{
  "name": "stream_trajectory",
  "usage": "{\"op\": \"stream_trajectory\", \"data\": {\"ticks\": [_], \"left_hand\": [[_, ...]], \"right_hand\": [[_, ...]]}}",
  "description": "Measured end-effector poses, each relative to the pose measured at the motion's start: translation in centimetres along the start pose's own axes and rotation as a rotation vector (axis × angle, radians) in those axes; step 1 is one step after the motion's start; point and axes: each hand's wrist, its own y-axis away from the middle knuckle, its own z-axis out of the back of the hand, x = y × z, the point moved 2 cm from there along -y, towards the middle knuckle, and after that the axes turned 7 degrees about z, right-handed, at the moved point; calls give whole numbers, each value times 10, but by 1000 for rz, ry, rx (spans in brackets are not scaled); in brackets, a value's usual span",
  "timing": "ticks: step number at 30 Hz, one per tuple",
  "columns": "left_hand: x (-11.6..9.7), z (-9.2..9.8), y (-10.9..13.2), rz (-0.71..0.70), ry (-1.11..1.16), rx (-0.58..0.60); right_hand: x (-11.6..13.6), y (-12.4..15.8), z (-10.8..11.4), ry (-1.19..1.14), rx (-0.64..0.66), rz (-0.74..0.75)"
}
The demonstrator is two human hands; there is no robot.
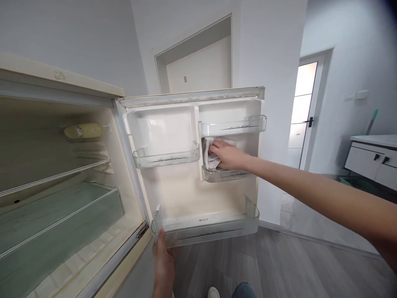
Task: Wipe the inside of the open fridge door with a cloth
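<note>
My right hand (pixel 228 155) reaches into the middle right bin of an open fridge door (pixel 173 186). Its fingers are closed round a crumpled white cloth (pixel 211 161), which presses against the inner wall above the clear bin (pixel 214 176). Low on the left, my left hand (pixel 163 263) is at the left end of the wide bottom bin (pixel 214 231). One finger stretches up along the bin's front; the others are blurred and partly hidden, apart from it. No object shows in that hand.
The fridge interior (pixel 62 198) on the left has a glass shelf and a greenish clear drawer (pixel 68 223). Two more clear bins, upper left (pixel 167 157) and upper right (pixel 232 126), are on the door. A white cabinet (pixel 372 155) stands far right.
</note>
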Motion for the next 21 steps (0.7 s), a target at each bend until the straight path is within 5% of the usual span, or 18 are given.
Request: {"op": "stream_trajectory", "data": {"ticks": [8,18,21], "left_hand": [[4,-1,-5,35,66,-5],[7,0,-10,24,83,-10],[7,1,-9,30,77,-16]], "right_hand": [[-2,7,2,180,-136,-59],[-7,5,-3,-91,91,56],[-15,16,7,11,32,43]]}}
